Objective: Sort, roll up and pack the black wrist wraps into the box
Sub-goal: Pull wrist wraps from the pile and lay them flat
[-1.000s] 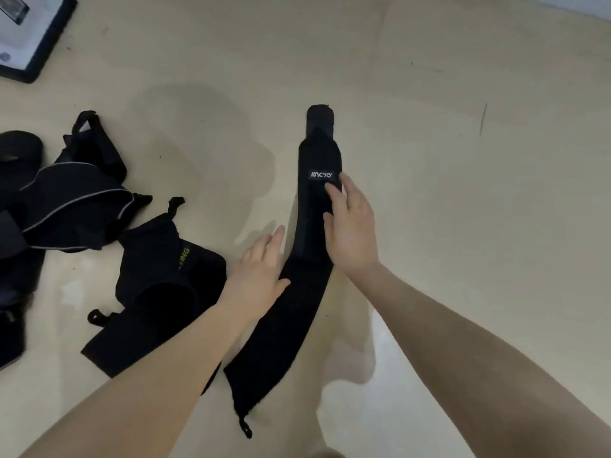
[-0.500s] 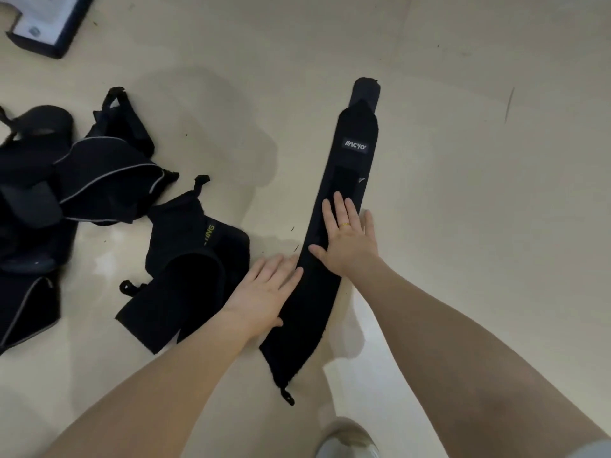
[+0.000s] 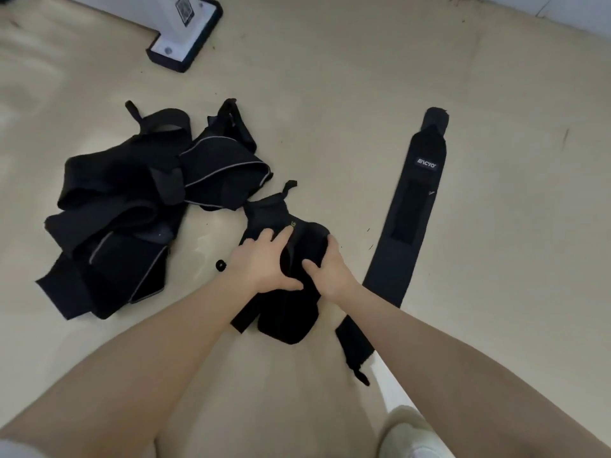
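Note:
A long black wrist wrap (image 3: pixel 411 213) with a white logo lies stretched flat on the beige floor at the right; no hand touches it. Left of it lies a folded black wrap with green lettering (image 3: pixel 291 312). My left hand (image 3: pixel 261 259) rests on that wrap with fingers spread and thumb against the fabric. My right hand (image 3: pixel 327 269) grips its right edge, fingers curled round the cloth. A tangled pile of several black wraps (image 3: pixel 139 206) with grey piping lies further left.
A white stand base with a dark rim (image 3: pixel 185 38) sits on the floor at the top left. The foot of a wall (image 3: pixel 562 14) shows at the top right. A pale shoe (image 3: pixel 410 434) is at the bottom edge.
Both hands have left the long stretched wrap and moved left onto the folded wrap with green lettering. The camera view has swung left, so the long wrap now lies at the right.

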Action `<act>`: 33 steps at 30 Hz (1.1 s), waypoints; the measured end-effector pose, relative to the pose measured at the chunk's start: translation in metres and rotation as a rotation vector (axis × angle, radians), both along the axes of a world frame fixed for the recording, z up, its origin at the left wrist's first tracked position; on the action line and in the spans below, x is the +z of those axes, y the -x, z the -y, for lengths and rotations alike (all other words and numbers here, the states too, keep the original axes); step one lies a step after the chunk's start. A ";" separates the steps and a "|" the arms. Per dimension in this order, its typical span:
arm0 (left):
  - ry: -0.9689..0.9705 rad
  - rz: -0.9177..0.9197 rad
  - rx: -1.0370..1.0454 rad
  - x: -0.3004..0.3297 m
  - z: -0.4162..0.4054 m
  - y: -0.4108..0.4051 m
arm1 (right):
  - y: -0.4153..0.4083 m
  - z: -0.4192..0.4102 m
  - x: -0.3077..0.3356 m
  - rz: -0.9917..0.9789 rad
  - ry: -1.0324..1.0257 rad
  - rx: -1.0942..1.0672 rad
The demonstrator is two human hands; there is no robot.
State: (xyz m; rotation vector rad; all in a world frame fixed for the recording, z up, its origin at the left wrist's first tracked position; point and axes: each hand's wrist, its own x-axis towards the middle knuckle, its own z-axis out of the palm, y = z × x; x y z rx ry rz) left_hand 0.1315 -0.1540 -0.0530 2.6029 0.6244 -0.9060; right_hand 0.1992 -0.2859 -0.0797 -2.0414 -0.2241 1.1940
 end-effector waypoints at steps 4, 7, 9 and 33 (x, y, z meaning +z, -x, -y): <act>0.150 -0.011 0.065 0.000 -0.019 0.019 | 0.010 -0.022 0.006 -0.246 0.018 -0.359; 0.189 0.013 0.020 0.008 -0.037 0.032 | 0.019 -0.038 0.013 -0.265 -0.032 -0.289; 0.115 0.011 -0.055 0.017 -0.052 0.041 | 0.020 -0.047 0.020 -0.187 -0.053 -0.316; 0.558 0.561 0.364 0.047 -0.032 0.063 | 0.043 -0.083 0.087 -0.604 -0.489 -1.178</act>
